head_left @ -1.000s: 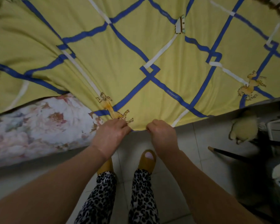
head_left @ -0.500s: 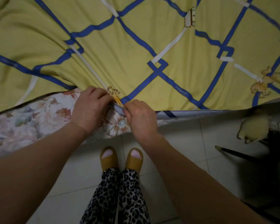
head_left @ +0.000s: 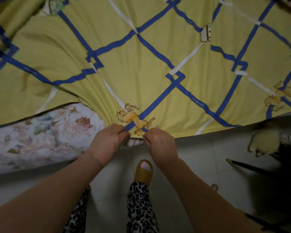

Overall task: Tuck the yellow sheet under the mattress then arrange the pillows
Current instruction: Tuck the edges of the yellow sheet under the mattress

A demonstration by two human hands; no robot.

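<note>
The yellow sheet (head_left: 141, 68), crossed by blue and white bands with orange horse prints, covers the bed top. Its near edge is pinched by my left hand (head_left: 107, 142) and my right hand (head_left: 160, 145), side by side at the bed's front edge. Fabric folds fan out from that grip toward the upper left. Left of my hands the floral mattress (head_left: 40, 135) side is bare, the sheet's edge lying above it. To the right the sheet hangs over the mattress edge. No pillows are in view.
Grey floor tiles (head_left: 200, 165) lie below the bed. My leopard-print trousers and a yellow slipper (head_left: 144, 170) stand close to the bed. At the right are a yellowish bundle (head_left: 262, 140), a dark stick (head_left: 245, 167) and dark furniture.
My hands have drawn the sheet's edge back out toward me, from up on the floral mattress to the bed's front edge. The sheet covers more of the mattress; one foot has stepped back.
</note>
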